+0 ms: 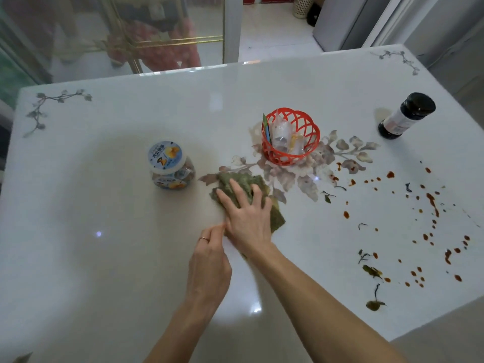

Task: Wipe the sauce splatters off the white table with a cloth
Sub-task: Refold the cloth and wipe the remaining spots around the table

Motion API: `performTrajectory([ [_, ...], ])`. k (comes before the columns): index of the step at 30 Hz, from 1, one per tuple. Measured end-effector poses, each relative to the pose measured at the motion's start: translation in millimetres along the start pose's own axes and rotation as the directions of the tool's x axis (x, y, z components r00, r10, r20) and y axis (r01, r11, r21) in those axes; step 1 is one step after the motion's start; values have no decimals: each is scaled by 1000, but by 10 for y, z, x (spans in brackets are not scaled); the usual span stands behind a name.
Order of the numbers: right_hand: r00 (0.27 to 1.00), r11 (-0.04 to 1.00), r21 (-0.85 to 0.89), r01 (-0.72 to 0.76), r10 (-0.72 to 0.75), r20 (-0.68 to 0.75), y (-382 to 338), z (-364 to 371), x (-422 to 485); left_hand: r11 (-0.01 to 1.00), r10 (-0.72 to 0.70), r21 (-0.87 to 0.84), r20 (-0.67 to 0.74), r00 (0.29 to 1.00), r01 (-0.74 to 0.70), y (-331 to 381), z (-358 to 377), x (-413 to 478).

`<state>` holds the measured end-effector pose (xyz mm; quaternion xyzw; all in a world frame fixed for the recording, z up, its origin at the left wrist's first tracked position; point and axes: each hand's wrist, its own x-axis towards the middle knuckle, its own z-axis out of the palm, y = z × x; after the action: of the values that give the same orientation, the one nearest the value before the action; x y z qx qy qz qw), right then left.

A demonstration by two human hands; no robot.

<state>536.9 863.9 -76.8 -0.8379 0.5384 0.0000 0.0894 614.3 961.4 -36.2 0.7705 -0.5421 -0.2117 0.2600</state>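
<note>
While the right hand [247, 218] presses spread fingers flat on the crumpled green cloth [246, 189] at frame centre and the left hand [209, 260] pinches nothing discernible, red-brown sauce splatters [432, 203] remain unwiped at right on the glossy white table [104, 205].

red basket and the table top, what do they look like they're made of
The red basket: moulded plastic by the look, an evenly coloured, slightly shiny open lattice. The table: a hard, polished white slab, maybe glass or glazed stone; it mirrors the lights, and the floral pattern seems printed flat in the surface. The exact material cannot be told.
</note>
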Motion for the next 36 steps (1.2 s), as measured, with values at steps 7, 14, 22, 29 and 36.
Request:
performTrajectory([
  [7,998,998,48,-47,46,33,0,-40,402,999,11,40,-45,999,-10,-68,-71,443],
  [14,862,893,69,-444,447,-237,559,59,-55,999,27,41,13,1000,-28,-21,46,472],
  [22,857,897,6,-442,424,-294,963,33,83,985,144,76,137,980,-156,352,306,576],
  [29,828,855,10,-518,504,-245,950,31,52,973,188,88,216,958,-211,595,505,692],
  [36,819,842,48,-537,534,-208,1359,-103,448,962,165,169,264,950,-214,766,604,879],
])
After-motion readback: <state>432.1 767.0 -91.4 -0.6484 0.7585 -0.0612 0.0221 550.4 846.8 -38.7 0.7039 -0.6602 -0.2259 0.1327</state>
